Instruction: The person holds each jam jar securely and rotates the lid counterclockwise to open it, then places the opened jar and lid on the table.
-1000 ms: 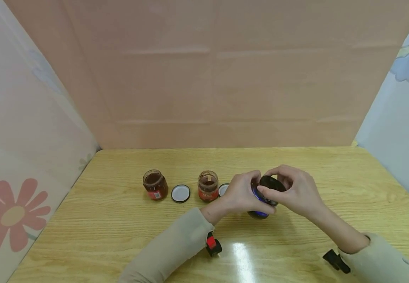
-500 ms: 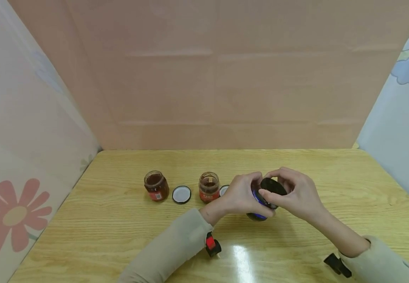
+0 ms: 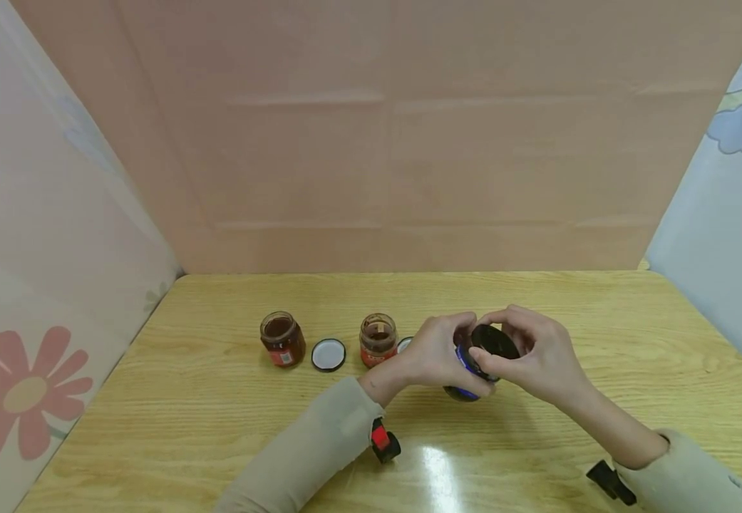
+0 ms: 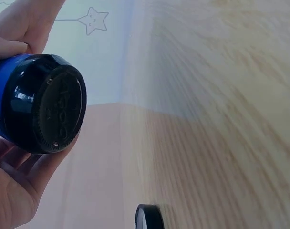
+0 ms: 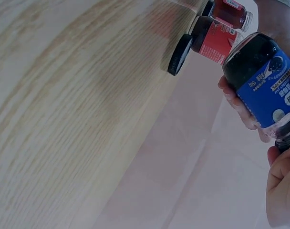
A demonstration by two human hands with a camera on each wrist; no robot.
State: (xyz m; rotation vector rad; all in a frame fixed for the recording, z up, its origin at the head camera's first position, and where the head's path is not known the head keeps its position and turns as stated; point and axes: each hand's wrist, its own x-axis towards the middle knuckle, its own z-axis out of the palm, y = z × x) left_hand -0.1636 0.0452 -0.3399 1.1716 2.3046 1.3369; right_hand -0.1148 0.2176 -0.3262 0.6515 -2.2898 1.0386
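Observation:
My left hand grips a dark glass jar with a blue label, holding it tilted above the table. At the jar's mouth, the thumb and fingers of my right hand pinch a black lid. Whether the lid is seated or loose is hard to tell. In the left wrist view the jar's dark base faces the camera. To the left on the table stand two uncovered jars with red labels, a fuller-looking one and another behind my left wrist.
A lid lies white side up between the two red-labelled jars. A second such lid is partly covered by my left hand. All rest on a wooden table, with a pinkish wall behind it.
The blue-labelled jar leans a little more, its base shifting slightly left while the lid's top shows more fully. Both hands keep their hold; the jars on the table stay put.

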